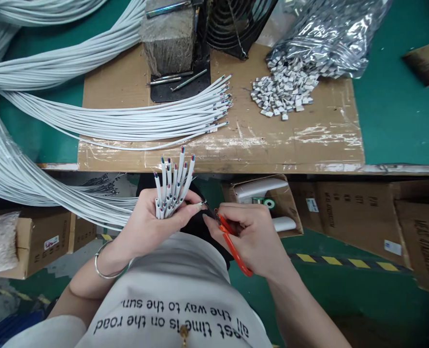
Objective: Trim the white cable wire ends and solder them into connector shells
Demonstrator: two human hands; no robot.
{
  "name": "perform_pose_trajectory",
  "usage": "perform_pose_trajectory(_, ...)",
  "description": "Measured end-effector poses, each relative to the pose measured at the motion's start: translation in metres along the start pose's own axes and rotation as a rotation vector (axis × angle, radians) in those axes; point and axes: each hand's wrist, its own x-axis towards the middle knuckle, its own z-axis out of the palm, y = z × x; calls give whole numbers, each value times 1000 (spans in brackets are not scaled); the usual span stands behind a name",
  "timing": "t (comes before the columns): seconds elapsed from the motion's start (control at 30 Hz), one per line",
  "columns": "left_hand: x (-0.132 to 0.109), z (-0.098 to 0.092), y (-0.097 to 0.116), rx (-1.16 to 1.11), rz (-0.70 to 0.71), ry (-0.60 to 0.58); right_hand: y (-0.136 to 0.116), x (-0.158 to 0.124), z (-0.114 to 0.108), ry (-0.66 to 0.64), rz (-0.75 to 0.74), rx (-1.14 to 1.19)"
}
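My left hand [160, 212] is wrapped round a bundle of white cables [173, 181]. Their cut ends point up and show small coloured wires inside. Orange-handled cutting pliers [236, 251] are gripped in my right hand [252, 237]. Their dark jaws point left and reach to the tips of my left thumb and forefinger, beside the bundle. Whatever lies between the jaws is too small to make out. On the bench beyond, another fan of white cables [127, 118] lies with its ends to the right.
Small white connectors [287, 89] lie heaped before a silvery plastic bag [330, 34]. A grey block [169, 38] with metal soldering tips [189, 79] stands beside a black fan [232, 24]. Cardboard boxes [352, 217] line the floor under the bench edge [236, 166].
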Motion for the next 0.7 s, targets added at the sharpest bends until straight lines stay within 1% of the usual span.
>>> perform_pose_trajectory(0.23,1,1,0,33,-20,7,1,-2,1,-11,27,10)
perform_pose_trajectory(0.4,2,-1,-3,37,3,-32,2,-2,1,-8,30,5)
perform_pose_trajectory(0.7,2,0,-2,57,4,-22,3,-1,9,87,-90,-14)
